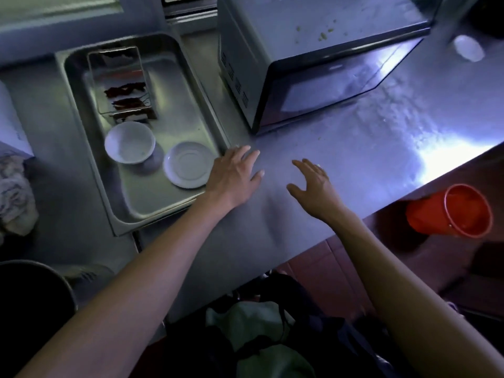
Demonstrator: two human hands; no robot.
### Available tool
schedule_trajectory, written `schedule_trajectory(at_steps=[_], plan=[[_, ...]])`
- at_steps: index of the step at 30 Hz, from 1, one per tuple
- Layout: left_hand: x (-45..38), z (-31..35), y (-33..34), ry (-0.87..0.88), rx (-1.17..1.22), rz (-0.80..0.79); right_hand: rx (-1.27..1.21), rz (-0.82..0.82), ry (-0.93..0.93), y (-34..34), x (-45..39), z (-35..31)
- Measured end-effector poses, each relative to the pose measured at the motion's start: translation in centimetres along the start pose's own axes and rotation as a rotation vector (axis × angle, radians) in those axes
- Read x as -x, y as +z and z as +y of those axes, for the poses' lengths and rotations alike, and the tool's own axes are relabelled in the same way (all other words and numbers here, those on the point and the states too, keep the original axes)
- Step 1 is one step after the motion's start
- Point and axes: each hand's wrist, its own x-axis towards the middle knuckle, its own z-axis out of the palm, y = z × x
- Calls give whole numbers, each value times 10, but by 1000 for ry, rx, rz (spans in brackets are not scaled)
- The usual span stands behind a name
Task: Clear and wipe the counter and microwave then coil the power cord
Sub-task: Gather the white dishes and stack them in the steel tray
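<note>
A steel counter (354, 148) runs across the view. On it stands a microwave (308, 64) with crumbs on its top and its dark door facing me. My left hand (234, 175) hovers open, fingers spread, at the sink's right rim in front of the microwave. My right hand (313, 184) is open too, just to its right over the counter. Neither holds anything. A crumpled cloth (15, 195) lies at the far left. No power cord is visible.
The steel sink (131, 214) holds a white bowl (129, 141), a white saucer (188, 163) and a wire rack (120, 83) with dark items. A small white lid (467, 47) lies at the counter's far right. A red bucket (452, 211) sits below on the floor.
</note>
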Motion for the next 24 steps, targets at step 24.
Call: schedule_trajectory(at_steps=[24], plan=[[-93,362,123,380,-238,-262,-161,299,306,-110,138,332]])
